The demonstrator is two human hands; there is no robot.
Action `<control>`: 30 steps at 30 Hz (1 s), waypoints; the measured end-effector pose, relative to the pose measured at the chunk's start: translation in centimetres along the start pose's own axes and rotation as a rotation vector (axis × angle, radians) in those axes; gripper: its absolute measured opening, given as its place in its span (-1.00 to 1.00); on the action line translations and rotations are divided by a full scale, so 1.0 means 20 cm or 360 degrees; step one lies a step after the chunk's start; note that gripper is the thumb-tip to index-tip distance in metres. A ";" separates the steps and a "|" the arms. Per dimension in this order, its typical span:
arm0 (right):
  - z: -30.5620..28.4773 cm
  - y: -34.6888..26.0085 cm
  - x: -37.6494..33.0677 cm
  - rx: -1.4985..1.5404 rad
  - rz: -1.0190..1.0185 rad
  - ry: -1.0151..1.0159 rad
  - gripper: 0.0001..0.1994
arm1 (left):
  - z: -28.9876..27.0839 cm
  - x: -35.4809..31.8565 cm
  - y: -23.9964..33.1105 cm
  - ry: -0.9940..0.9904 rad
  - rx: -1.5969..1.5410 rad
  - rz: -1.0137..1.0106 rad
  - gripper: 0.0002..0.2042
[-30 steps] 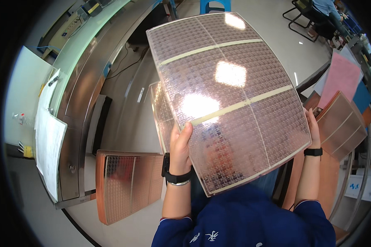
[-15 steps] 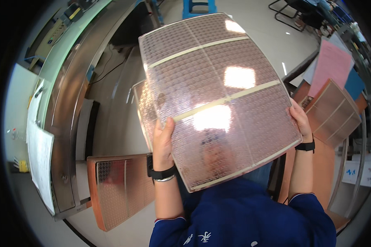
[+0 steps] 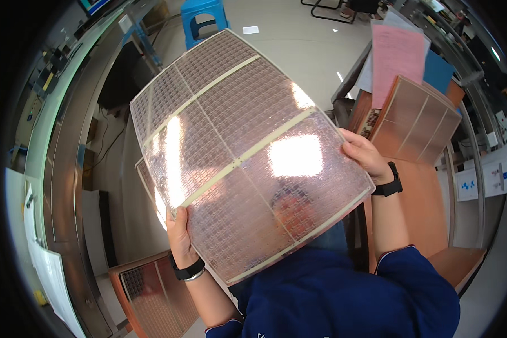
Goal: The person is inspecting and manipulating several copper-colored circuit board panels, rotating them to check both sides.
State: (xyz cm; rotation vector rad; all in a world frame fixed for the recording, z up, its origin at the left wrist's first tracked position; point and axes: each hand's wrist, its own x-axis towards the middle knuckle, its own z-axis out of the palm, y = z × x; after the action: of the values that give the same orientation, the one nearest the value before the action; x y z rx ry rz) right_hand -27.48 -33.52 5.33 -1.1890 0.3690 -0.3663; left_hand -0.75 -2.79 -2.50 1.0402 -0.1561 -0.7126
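I hold up a large, thin, glossy copper-pink panel (image 3: 248,152) covered in a fine grid pattern, with pale strips crossing it. It is tilted and reflects the ceiling lights. My left hand (image 3: 180,236) grips its lower left edge. At the panel's right edge, my right hand (image 3: 366,158) holds on with the fingers curled round it. A second similar sheet (image 3: 147,180) shows just behind the first at the left. Both wrists wear black bands.
A stack of similar panels (image 3: 152,293) lies on an orange tray at the lower left. More panels (image 3: 419,121) lean on the orange table (image 3: 422,197) at the right, with pink and blue sheets behind them. A blue stool (image 3: 205,17) stands far ahead; a metal bench (image 3: 62,169) runs along the left.
The panel has tilted and swung slightly rightward in my view, and the glare patches have shifted across it. My hands keep the same grips on its edges.
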 end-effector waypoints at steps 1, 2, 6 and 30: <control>-0.02 0.01 0.00 -0.0043 0.0012 0.0002 -0.46 | 0.01 0.00 0.00 -0.0018 0.0002 -0.0008 -0.45; -0.05 0.02 0.00 -0.0182 0.0036 0.0009 -0.47 | 0.02 -0.01 0.00 -0.0007 -0.0001 0.0012 -0.45; -0.02 0.01 0.00 -0.0177 -0.0014 -0.0002 -0.47 | -0.01 0.00 0.00 0.0015 0.0062 -0.0017 -0.41; -0.08 0.08 0.12 0.0881 -0.0636 0.0433 -0.80 | 0.14 -0.15 0.02 -0.0191 -0.0828 0.0044 -0.39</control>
State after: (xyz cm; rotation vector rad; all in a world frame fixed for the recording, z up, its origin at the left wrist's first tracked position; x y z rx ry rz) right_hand -25.92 -35.53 3.12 -0.6604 0.2372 -0.9201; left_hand -4.07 -2.99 -0.19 0.4981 -0.0809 -0.7395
